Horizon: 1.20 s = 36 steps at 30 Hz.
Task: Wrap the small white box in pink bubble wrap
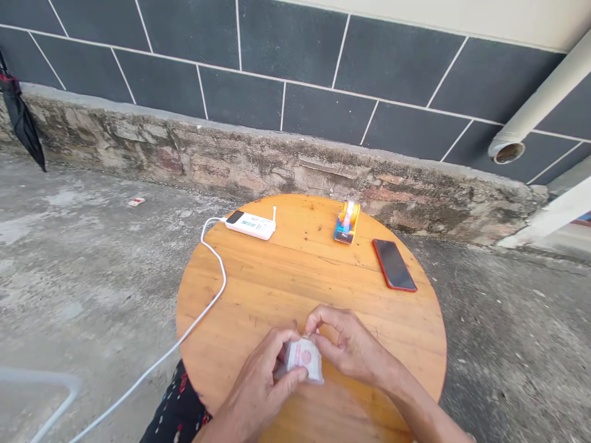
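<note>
Near the front of a round wooden table (295, 277), a small pale packet (305, 358) with pink printing and a clear, plastic-like edge is held up. My left hand (270, 372) grips it from the left side, its thumb lying across the lower front. My right hand (348, 344) pinches at the packet's top edge with thumb and index finger. What lies between those two fingertips is too small to make out. The packet's back is hidden by my left fingers.
A white power-bank-like device (252, 225) with a white cable (210, 304) lies at the back left. A tape dispenser (346, 223) stands at the back; a red-edged phone (394, 264) lies right. Beyond are a stone ledge (258, 160), a drainpipe (530, 117) and a folded umbrella (21, 114).
</note>
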Available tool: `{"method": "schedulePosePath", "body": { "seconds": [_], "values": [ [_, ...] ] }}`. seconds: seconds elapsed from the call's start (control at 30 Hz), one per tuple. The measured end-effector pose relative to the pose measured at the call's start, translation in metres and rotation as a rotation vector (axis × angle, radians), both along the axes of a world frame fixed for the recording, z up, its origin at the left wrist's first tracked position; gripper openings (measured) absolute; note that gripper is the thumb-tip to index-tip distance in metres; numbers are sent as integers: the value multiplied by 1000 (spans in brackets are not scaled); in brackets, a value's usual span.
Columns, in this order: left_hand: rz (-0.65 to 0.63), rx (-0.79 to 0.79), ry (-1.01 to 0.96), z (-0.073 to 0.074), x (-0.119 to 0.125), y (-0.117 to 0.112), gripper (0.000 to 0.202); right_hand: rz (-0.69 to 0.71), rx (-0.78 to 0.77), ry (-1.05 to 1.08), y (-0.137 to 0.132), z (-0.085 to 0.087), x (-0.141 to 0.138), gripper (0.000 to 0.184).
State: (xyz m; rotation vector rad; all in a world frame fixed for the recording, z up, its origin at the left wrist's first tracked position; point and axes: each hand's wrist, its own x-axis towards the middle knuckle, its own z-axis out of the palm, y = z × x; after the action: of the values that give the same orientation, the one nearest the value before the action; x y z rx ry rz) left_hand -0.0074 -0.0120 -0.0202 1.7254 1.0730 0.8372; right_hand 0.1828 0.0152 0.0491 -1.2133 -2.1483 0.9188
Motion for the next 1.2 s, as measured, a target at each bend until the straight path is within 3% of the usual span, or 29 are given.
{"method": "schedulePosePath", "body": {
  "seconds": [0.2,0.37,0.5,0.57,0.63,0.77,0.9,0.97,1.07,1.2],
  "values": [
    [47,2,9,-8,-2,-1,56,36,328,-198,-21,-9,-8,17],
    [21,50,-12,-9,-3,-2,52,47,646,-389,-40,-25,-12,29],
    [15,68,-38,-9,-3,-3,50,70,784,-480,-57,-28,-7,44],
    [11,72,-41,-10,-3,-3,51,75,752,-453,-63,-27,-1,49],
    [5,88,-42,-11,-4,-2,52,-6,629,-365,-64,-25,7,52],
    [3,118,-17,-10,-4,-1,53,-272,168,-118,-42,-21,19,41],
    [7,138,-11,-8,-3,0,52,-115,-178,88,-10,-17,16,38],
    [-3,148,-23,-8,-3,-1,52,-51,-217,124,-5,-13,13,36],
    [-1,159,-23,-10,-4,-2,53,-108,-109,43,-21,-11,14,33],
    [28,140,-8,-13,-3,-3,51,-196,103,-164,-62,-32,11,47]
  ]
}}
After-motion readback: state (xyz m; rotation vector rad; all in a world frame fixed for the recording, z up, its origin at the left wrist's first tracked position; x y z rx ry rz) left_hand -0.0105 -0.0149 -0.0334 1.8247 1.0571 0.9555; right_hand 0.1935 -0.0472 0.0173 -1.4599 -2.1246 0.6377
